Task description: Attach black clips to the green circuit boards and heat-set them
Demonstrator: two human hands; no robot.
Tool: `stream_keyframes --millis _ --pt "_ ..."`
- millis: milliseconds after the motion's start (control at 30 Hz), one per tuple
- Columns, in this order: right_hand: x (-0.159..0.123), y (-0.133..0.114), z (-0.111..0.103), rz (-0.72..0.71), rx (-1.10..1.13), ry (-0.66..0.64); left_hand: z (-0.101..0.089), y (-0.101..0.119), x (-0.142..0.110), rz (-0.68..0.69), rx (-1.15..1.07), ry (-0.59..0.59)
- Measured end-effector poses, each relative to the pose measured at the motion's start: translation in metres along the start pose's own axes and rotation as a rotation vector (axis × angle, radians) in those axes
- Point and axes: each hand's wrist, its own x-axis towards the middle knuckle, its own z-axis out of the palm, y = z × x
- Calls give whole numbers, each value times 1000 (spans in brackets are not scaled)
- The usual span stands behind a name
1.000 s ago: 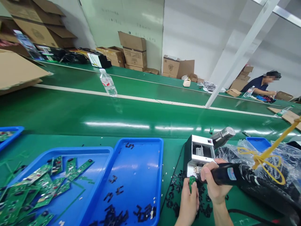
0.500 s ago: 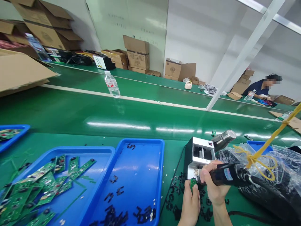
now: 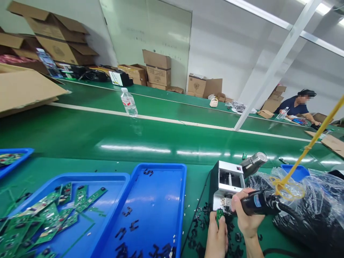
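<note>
A small green circuit board (image 3: 219, 214) is pinched between the thumb and fingers of my left hand (image 3: 216, 236). My right hand (image 3: 248, 220) wraps around a black electric screwdriver (image 3: 258, 203), which lies nearly level and points left, its cord trailing off to the right. The front of a silver and black screw feeder (image 3: 230, 186) is just beyond both hands. My right fingers hide the screwdriver's tip, close to the feeder's front. Small black plastic parts (image 3: 238, 237) lie scattered on the green mat around my hands.
Left of me, one blue tray (image 3: 185, 190) holds black clips; another (image 3: 88, 175) holds several circuit boards. A yellow cord (image 3: 309, 148) hangs by the screwdriver. Behind the feeder lies a metal flask (image 3: 255, 163); plastic bags (image 3: 314, 200) crowd the right. A person (image 3: 295, 105) sits far right.
The view has tilted, so the scene sits slightly lower. Both my hands keep their holds near the feeder, with the board a little lower. The person at far right has stretched out an arm.
</note>
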Motion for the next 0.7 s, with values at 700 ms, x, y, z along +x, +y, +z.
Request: stream_keyframes --millis 700 --pt "0 -19 21 -71 234 -86 -5 21 -6 61 32 40"
